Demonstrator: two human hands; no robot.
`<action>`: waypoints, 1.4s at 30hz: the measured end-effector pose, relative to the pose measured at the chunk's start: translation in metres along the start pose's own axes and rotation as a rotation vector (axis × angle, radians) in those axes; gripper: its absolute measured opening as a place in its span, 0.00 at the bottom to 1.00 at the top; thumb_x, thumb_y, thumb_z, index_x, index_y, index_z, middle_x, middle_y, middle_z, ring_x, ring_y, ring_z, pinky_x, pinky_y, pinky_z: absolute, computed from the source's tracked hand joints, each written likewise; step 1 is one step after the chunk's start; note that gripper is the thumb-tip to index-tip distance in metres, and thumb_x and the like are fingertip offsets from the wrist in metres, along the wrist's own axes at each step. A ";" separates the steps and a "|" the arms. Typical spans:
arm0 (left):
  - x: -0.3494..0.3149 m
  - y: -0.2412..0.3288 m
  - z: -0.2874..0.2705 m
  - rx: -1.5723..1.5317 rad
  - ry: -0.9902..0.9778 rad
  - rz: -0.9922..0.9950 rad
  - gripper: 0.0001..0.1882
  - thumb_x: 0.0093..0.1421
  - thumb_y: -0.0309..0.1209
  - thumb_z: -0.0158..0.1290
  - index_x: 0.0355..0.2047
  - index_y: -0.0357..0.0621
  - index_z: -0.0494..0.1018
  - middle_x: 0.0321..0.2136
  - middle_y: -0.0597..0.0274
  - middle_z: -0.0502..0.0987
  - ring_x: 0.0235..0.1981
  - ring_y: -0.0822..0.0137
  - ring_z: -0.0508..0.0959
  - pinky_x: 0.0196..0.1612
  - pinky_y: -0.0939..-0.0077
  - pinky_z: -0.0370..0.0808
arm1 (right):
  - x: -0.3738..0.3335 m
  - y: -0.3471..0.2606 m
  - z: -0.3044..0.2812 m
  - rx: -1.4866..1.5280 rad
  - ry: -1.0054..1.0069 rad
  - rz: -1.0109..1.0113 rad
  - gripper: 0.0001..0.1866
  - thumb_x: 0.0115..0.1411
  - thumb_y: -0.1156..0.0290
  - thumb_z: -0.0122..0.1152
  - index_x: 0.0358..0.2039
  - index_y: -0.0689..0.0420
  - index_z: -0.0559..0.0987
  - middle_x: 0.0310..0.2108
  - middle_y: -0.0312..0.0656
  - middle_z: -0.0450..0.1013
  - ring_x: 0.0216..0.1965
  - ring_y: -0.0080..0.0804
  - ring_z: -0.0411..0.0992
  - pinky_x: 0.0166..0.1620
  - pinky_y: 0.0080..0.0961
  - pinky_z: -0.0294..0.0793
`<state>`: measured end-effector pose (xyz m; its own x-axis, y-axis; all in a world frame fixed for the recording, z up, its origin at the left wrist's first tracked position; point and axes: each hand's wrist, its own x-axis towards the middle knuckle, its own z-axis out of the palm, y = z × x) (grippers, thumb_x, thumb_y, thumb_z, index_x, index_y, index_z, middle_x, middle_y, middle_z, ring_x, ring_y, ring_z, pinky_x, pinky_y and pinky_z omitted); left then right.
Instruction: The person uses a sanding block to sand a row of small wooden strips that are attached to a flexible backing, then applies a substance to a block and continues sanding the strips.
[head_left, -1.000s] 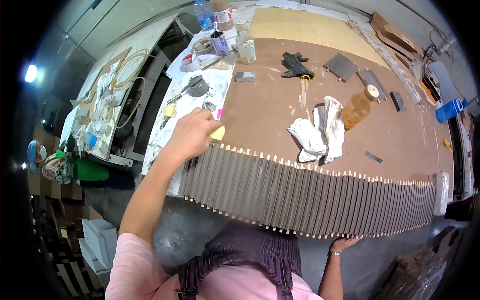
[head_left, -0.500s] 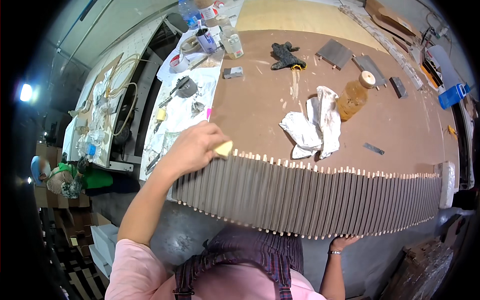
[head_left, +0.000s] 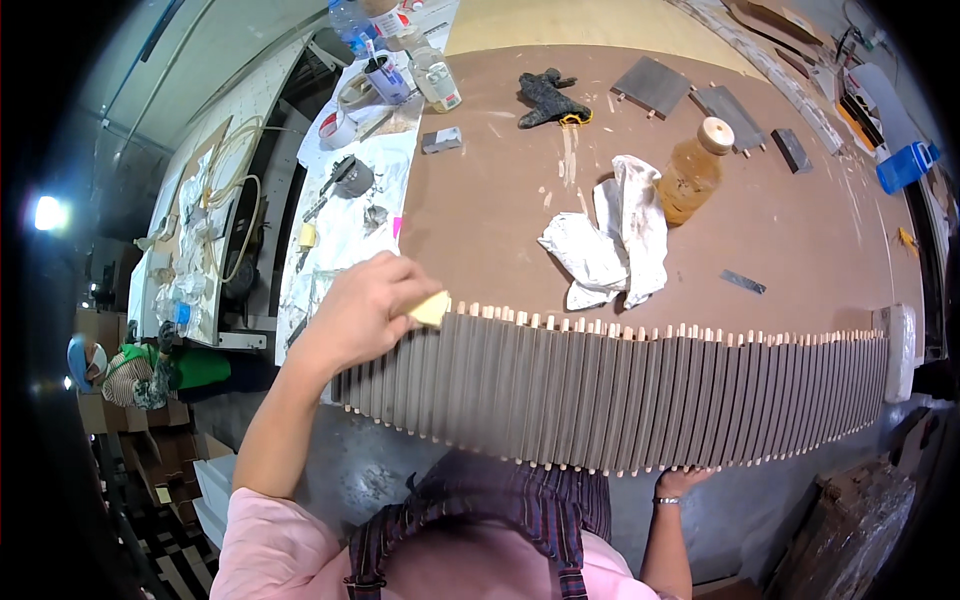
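Observation:
A long, curving row of dark grey slats [head_left: 600, 385], with pale dowel ends along both edges, runs along the near side of the brown table [head_left: 480, 220]. My left hand [head_left: 365, 312] is closed around a pale yellow sponge-like block [head_left: 430, 309], over the far edge of the row near its left end. Below the row's near edge, right of centre, is my right hand [head_left: 682, 482]. It touches or lies just under the slats, which hide most of its fingers.
Beyond the slats lie a white cloth [head_left: 635, 235], an amber-filled bottle [head_left: 692, 175], a dark glove [head_left: 550, 98] and a thin metal strip [head_left: 743, 281]. A white wrapped block [head_left: 899, 352] stands at the row's right end. Cups and bottles [head_left: 435, 80] crowd the far left; another person [head_left: 145, 370] is at left.
The view has shifted, so the table things appear further left. My left hand stays at the far edge with the yellow block, which sits slightly lower against the slat tops. My right hand stays put.

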<state>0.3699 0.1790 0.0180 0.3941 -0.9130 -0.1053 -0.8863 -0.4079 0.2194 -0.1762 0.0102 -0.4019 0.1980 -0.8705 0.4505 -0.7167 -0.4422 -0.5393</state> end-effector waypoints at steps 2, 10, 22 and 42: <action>-0.005 -0.012 0.010 0.043 0.031 0.008 0.24 0.46 0.20 0.64 0.47 0.44 0.81 0.41 0.61 0.79 0.46 0.56 0.78 0.49 0.62 0.76 | 0.000 0.001 0.000 0.021 0.010 -0.076 0.34 0.68 0.62 0.48 0.70 0.61 0.55 0.69 0.62 0.53 0.68 0.61 0.55 0.71 0.57 0.49; -0.002 0.025 0.012 -0.191 0.125 0.080 0.25 0.44 0.21 0.64 0.47 0.41 0.80 0.41 0.59 0.80 0.44 0.57 0.78 0.48 0.65 0.76 | 0.000 -0.012 0.002 0.201 -0.029 -0.131 0.35 0.68 0.61 0.48 0.73 0.54 0.54 0.71 0.61 0.52 0.69 0.67 0.53 0.70 0.65 0.48; 0.018 0.038 0.028 -0.074 0.105 0.076 0.23 0.47 0.23 0.65 0.47 0.44 0.80 0.40 0.61 0.79 0.43 0.57 0.78 0.47 0.65 0.77 | 0.001 -0.013 0.007 -0.137 0.043 -0.172 0.35 0.71 0.51 0.46 0.74 0.48 0.53 0.75 0.43 0.51 0.73 0.52 0.52 0.69 0.60 0.51; -0.050 -0.017 0.017 -0.060 0.225 -0.248 0.21 0.50 0.23 0.63 0.47 0.43 0.80 0.43 0.58 0.79 0.48 0.54 0.78 0.51 0.64 0.76 | 0.049 -0.075 -0.001 0.306 0.162 0.357 0.44 0.73 0.36 0.34 0.66 0.70 0.60 0.65 0.57 0.58 0.65 0.50 0.58 0.70 0.45 0.51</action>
<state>0.3609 0.2315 0.0034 0.6459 -0.7616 0.0527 -0.7432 -0.6116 0.2713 -0.1130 0.0007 -0.3384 -0.1472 -0.9452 0.2914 -0.4867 -0.1872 -0.8533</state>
